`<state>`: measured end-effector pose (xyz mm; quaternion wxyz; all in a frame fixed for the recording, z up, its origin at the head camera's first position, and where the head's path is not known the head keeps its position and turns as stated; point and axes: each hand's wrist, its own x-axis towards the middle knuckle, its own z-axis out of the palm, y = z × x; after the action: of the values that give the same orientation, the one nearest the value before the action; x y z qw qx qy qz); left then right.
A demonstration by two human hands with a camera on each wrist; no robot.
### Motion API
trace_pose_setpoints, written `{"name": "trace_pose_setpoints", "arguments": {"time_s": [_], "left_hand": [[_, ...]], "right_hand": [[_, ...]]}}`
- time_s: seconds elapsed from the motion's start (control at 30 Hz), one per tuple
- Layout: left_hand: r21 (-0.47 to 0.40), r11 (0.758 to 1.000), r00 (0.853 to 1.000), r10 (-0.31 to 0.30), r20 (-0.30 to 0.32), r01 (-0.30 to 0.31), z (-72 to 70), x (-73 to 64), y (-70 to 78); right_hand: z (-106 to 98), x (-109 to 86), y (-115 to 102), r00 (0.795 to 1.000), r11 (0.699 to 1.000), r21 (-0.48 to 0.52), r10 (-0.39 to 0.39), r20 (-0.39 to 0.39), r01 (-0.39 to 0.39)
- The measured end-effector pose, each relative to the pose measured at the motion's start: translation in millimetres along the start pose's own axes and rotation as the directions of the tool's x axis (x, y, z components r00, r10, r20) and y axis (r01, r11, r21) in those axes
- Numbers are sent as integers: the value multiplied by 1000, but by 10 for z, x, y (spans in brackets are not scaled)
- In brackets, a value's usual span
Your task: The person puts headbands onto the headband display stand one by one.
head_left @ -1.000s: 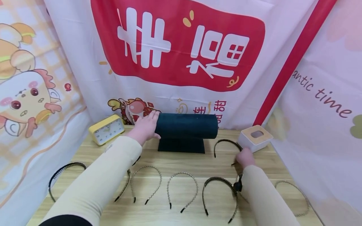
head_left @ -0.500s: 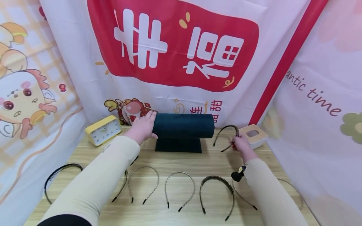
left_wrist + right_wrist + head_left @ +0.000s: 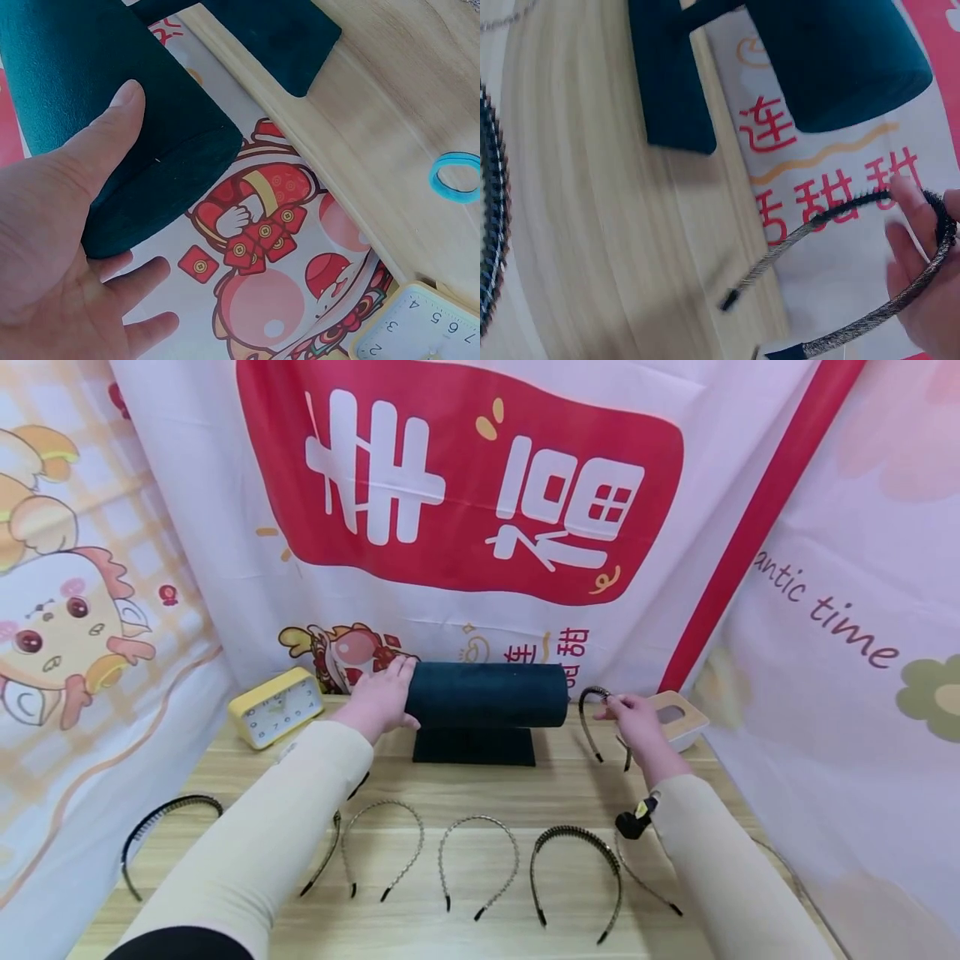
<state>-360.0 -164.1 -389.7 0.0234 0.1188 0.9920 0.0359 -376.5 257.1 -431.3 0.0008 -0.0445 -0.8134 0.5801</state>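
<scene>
Right of the roll (image 3: 487, 695), right hand (image 3: 633, 720) pinches band (image 3: 870, 322) — slack pinch might let it swivel; left hand (image 3: 377, 700), fingers apart, touches roll.

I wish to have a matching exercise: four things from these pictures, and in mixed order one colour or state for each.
Things:
1. green display stand
2. clock
3. box with an oval hole
4. headband just right of the stand

Colours and states:
A. held in the right hand
B. wood-coloured top
C. touched by the left hand
D. yellow frame

Right pairs: 1-C, 2-D, 3-B, 4-A
</scene>
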Motion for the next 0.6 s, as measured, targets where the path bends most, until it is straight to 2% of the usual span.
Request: {"name": "trace_pose_setpoints", "arguments": {"time_s": [0.1,0.23,0.3,0.43,0.6], "left_hand": [[-9,1000,1000,-3,-4,3,-9,-21,6],[-9,1000,1000,-1,-9,1,-18,-41,18],[-12,1000,1000,1,-12,-1,-29,-52,23],[-14,1000,1000,2,-13,-2,-54,-74,29],[-17,1000,1000,-1,-11,1,-23,-42,8]], "right_hand": [[37,-33,-60,999,985,169,25,42,-32],[72,-68,-123,996,925,372,69,48,-82],[83,-75,-142,995,906,412,88,42,-98],[95,-80,-163,993,891,438,107,49,-118],[117,-105,-243,991,845,521,67,118,-119]]}}
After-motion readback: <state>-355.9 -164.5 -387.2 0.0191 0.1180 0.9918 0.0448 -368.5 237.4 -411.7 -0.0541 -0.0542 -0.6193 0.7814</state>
